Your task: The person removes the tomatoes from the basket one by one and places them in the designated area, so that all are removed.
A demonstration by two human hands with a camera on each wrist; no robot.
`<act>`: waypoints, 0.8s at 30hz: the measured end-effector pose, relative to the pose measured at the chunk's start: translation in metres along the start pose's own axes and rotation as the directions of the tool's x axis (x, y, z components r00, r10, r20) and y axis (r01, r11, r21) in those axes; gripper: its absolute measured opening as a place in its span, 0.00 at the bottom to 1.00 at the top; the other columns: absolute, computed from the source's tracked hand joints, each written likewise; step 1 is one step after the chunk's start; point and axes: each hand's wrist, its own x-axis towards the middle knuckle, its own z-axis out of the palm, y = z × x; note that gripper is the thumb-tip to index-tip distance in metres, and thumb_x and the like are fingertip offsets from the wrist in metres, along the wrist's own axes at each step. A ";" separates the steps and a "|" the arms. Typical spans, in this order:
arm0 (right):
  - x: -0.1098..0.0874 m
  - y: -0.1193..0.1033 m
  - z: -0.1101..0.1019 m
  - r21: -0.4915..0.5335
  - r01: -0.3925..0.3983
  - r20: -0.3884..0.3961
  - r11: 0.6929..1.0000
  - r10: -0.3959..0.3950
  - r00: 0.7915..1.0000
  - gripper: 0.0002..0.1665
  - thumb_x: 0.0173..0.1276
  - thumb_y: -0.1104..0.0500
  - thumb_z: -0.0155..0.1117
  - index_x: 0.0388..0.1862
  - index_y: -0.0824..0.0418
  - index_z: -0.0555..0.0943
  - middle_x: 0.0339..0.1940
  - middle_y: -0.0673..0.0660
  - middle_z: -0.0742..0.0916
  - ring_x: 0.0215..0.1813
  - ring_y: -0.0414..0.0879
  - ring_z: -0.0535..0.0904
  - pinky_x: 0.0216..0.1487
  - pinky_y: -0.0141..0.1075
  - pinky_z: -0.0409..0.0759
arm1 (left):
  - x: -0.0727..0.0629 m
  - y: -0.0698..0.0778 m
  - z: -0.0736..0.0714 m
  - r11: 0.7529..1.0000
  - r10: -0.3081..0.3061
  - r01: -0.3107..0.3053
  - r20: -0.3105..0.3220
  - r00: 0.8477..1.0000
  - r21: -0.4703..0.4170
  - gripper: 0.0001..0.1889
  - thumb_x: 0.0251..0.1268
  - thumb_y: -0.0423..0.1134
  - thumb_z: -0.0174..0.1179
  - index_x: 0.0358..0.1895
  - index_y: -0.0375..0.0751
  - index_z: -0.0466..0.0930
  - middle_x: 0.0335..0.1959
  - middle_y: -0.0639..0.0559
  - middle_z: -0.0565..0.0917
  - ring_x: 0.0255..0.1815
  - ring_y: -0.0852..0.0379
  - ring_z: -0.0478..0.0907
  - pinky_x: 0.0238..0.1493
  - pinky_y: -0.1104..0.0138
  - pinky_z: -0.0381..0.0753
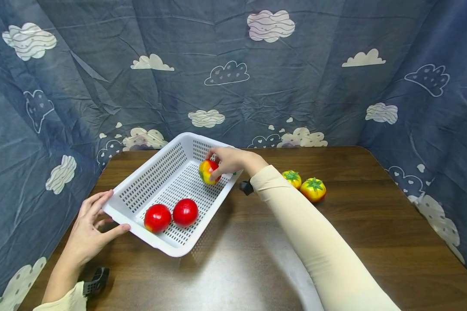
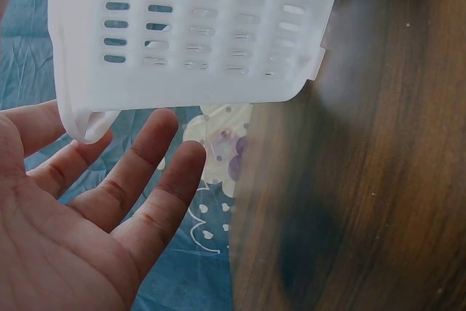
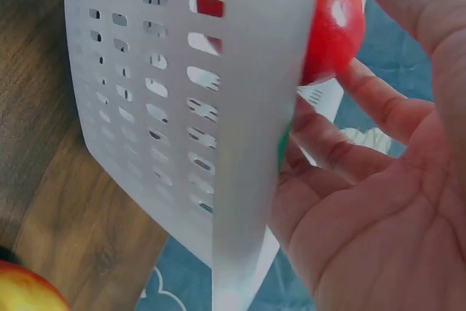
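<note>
A white perforated plastic basket stands at an angle on the table's left. My left hand holds its near-left corner, thumb and fingers at the rim; the left wrist view shows the lower fingers spread below the basket's lip. Inside the basket's far right end, my right hand grips a red-and-yellow tomato, which looks artificial. Two red tomatoes, one beside the other, lie at the basket's near end. Something green shows by the right fingers, mostly hidden.
Right of the basket, partly behind the right sleeve, sit two yellow-red tomatoes with green leafy tops, one next to the other. A brown wooden table lies beneath. Blue cloud-patterned cloth hangs behind it and at the sides.
</note>
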 end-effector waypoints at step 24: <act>-0.045 0.017 -0.023 0.169 0.177 -0.156 0.970 -0.151 0.976 0.39 0.65 0.52 0.79 0.73 0.52 0.74 0.61 0.60 0.82 0.53 0.55 0.87 0.54 0.41 0.88 | 0.000 -0.001 0.000 1.000 0.006 -0.006 -0.002 1.000 -0.008 0.54 0.52 0.32 0.84 0.84 0.39 0.63 0.77 0.36 0.59 0.53 0.81 0.68 0.48 0.90 0.72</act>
